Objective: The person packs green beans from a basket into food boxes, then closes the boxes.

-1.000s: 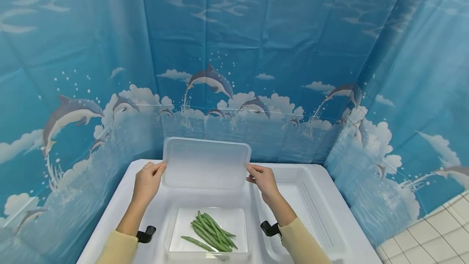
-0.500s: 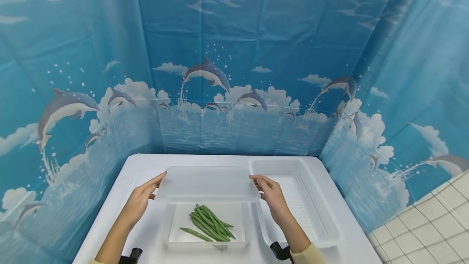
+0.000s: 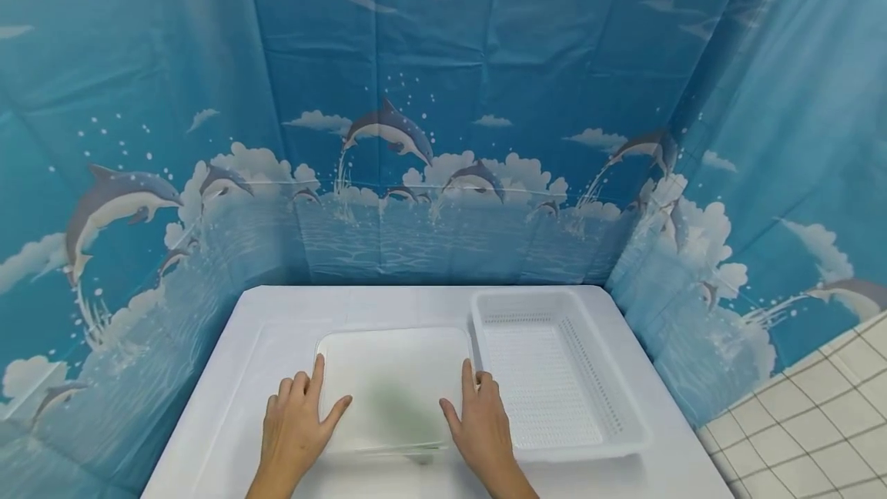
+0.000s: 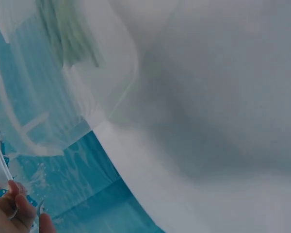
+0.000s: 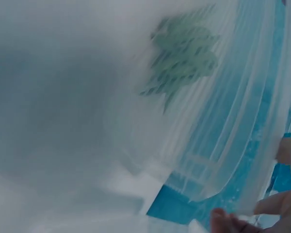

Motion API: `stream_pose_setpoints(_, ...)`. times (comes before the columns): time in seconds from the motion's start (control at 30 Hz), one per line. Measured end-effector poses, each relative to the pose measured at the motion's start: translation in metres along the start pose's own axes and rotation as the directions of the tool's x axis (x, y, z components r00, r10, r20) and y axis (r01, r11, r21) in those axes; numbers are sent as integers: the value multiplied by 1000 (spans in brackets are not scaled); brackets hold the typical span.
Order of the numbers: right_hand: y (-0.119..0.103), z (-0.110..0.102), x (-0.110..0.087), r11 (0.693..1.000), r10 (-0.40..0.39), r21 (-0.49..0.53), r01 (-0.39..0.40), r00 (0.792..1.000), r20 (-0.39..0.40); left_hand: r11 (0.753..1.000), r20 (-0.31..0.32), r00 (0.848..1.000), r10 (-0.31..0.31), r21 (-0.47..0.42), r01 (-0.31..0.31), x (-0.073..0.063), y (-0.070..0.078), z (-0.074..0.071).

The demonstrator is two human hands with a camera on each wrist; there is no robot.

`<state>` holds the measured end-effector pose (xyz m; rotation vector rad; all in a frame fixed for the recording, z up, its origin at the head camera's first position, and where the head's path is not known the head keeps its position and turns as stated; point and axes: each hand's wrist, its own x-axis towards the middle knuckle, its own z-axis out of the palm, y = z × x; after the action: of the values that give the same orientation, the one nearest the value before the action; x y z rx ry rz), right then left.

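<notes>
A frosted lid [image 3: 388,349] lies over the clear plastic box [image 3: 388,451]. Through it, green beans [image 3: 405,406] show only as a blurred patch in the head view; the right wrist view has the beans [image 5: 184,53] too, streaked. My left hand [image 3: 294,414] touches the lid's left edge, index finger straight and thumb spread over the top. At the opposite edge my right hand [image 3: 481,422] rests likewise, its index finger extended and its thumb on the lid. Both wrist views are blurred and show just part of each hand near the lid's edge.
Right of the box stands a white perforated basket [image 3: 543,376]. Everything sits on a white table [image 3: 235,376]. Blue dolphin-print curtains [image 3: 430,245] enclose the back and sides, with white tiles [image 3: 797,414] at the lower right.
The lid has come down from a raised, tilted position onto the box, covering the beans. Both hands have gone from holding its edges to lying on them with straighter fingers.
</notes>
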<state>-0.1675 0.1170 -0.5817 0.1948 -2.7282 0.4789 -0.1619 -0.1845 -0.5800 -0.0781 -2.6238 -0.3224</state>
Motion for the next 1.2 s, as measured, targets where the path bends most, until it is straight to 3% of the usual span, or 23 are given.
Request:
stream_pose_setpoints(0.17,-9,3,-2,999,22,-47,-22,1000,4,1000,43,999,-25,8,24,-7,-1,18)
stream_pose_setpoints(0.43,-11,9,-3,987,50,-155,-43,998,47,999,140,990,-19,51,12,4,-5,26)
stream_pose_setpoints(0.63,-9,17,-8,991,99,-96,-89,989,106,998,191,981,-42,64,30,4,-7,30)
stream_pose_setpoints(1.0,-4,17,-8,994,107,-35,-104,989,98,997,283,957,-67,-8,73,6,-3,30)
stream_pose_setpoints(1.1,-8,9,1,998,67,9,-68,993,99,999,257,966,-32,2,33,11,-4,22)
stream_pose_setpoints(1.2,-11,4,19,997,28,68,-38,990,135,1000,234,972,19,-26,-13,24,-2,16)
